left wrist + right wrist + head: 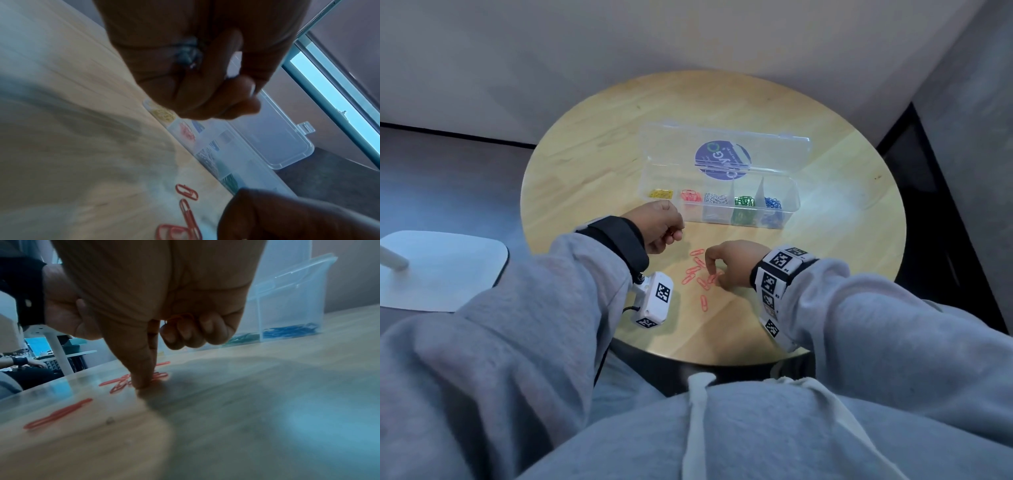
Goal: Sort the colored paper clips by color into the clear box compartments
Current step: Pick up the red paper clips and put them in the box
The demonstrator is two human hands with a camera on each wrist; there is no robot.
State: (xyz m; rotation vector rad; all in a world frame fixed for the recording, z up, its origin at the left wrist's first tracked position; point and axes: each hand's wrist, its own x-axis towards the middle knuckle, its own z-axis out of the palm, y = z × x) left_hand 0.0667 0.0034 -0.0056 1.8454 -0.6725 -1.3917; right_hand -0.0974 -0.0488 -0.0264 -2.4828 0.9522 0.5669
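loose red clips (pixel 697 274) near table edge (pixel 722 359)

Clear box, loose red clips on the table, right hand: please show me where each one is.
clear box (pixel 792 202), head view, bare front wall.
loose red clips (pixel 703 303), head view, nearest single clip.
right hand (pixel 729 262), head view, back of the hand.

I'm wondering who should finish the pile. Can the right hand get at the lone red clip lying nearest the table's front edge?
Probably yes: the right hand is picking just beyond that clip, with bare table between and nothing over it.
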